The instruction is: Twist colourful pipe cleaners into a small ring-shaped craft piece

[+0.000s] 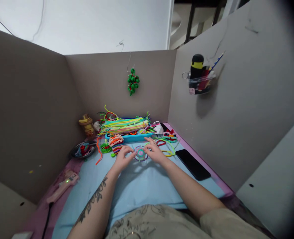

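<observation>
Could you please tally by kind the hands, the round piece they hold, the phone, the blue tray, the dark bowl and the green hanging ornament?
Left hand and right hand: 2
Round piece: 1
Phone: 1
Tray: 1
Bowl: 1
Ornament: 1
Total: 7

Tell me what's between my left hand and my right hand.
In the head view, a round piece with pink, teal and purple rings sits between the left hand and the right hand, with fingertips at either side of it.
</observation>
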`<action>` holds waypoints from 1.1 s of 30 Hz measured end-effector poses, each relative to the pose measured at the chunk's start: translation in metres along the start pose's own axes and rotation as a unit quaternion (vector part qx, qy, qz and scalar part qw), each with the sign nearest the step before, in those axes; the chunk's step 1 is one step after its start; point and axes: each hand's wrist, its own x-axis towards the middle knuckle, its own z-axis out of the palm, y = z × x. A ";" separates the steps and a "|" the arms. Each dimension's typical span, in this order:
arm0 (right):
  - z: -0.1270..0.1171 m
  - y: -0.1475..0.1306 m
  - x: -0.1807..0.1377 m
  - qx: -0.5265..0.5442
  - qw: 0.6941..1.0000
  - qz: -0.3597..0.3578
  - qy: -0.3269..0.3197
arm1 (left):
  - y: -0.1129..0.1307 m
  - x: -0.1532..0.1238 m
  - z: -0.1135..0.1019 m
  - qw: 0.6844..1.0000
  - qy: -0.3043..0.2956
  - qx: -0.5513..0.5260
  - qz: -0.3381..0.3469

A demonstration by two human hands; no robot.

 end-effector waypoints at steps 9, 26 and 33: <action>0.007 -0.001 -0.002 0.154 0.986 0.039 -0.043 | 0.002 -0.004 0.007 0.991 -0.042 -0.118 -0.050; 0.021 -0.005 -0.002 0.257 0.954 0.125 0.093 | -0.012 -0.002 0.018 0.959 0.061 -0.247 -0.122; 0.022 -0.006 -0.006 0.084 0.991 0.086 0.064 | -0.016 -0.003 0.022 0.968 0.077 -0.203 -0.127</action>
